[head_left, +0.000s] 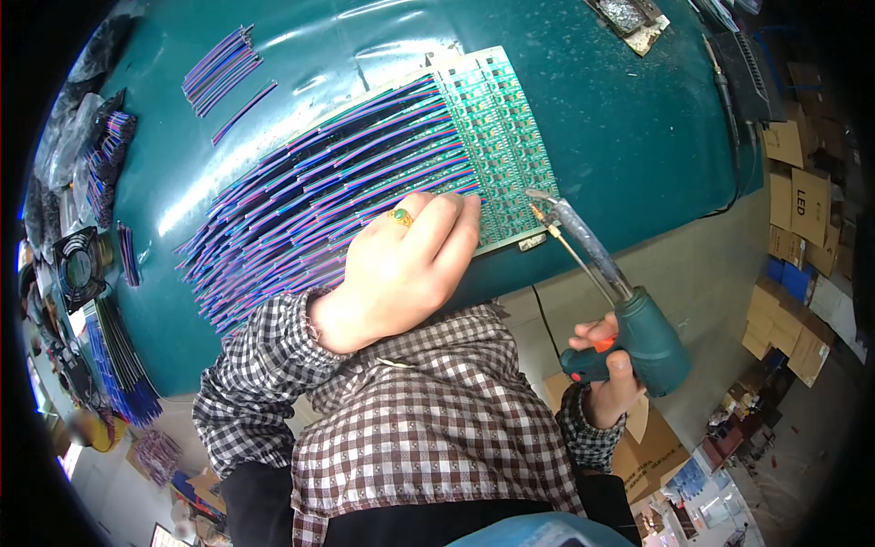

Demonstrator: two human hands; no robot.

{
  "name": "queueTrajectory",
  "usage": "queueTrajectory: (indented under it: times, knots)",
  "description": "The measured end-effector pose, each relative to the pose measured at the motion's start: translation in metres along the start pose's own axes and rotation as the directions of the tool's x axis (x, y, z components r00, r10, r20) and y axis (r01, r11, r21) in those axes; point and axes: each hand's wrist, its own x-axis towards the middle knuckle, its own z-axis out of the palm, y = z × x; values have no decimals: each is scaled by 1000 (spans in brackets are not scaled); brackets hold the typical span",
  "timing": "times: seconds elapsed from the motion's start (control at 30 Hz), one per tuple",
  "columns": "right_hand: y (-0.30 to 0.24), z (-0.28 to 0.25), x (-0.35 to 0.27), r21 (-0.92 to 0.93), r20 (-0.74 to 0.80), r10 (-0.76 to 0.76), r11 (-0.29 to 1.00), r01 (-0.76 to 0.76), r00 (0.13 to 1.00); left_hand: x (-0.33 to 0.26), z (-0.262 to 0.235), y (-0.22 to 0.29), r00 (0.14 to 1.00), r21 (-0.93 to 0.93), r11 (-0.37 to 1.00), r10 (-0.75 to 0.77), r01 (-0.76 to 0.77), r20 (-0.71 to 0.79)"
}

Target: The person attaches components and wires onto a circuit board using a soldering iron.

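Left hand [401,269] flat, palm down, fingers together, pressing on the ribbon wires [319,205] where they meet the green circuit board panel [497,137]. Grip holds nothing, it only pins the wires against the teal table [620,109]. Gold ring with green stone [401,217] on one finger.

Right hand [611,374] closed around the handle of a teal soldering gun [652,342], index finger near the orange trigger. Gun is tilted up and left; its metal barrel and the thin wire alongside it end at the lower right edge of the panel, tip [538,211] just beside the left fingertips. Cannot tell if the tip touches the board.

Panel lies tilted on the table, many small boards in rows, blue-purple-red wires fanned out to its left in a dense stack. Loose bundle of cut wires [219,68] upper left, well apart from the panel. More wire bundles [109,155] and a small fan [80,266] at the left table edge. Metal tray [629,18] at the top edge. Cardboard boxes [802,219] on the floor at right. Checked shirt sleeves on both arms.
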Motion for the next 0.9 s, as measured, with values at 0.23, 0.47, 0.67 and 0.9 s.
queueTrajectory:
  times: [0.23, 0.47, 0.67, 0.9]
  knots:
    - [4, 0, 1, -28, 122, -14, 999, 17, 992, 1, 4, 0, 999, 10, 1000, -10, 10, -32]
    - [0, 4, 1, -40, 151, 1, 999, 5, 988, 2, 3, 2, 999, 15, 999, -37, 37, -18]
    - [-3, 9, 2, -105, 132, -7, 994, 21, 991, 0, 6, -1, 1000, 49, 999, 16, -15, -22]
    - [-5, 12, 2, -114, 123, 32, 993, -18, 992, 0, 6, -1, 999, 42, 999, 18, -17, -31]
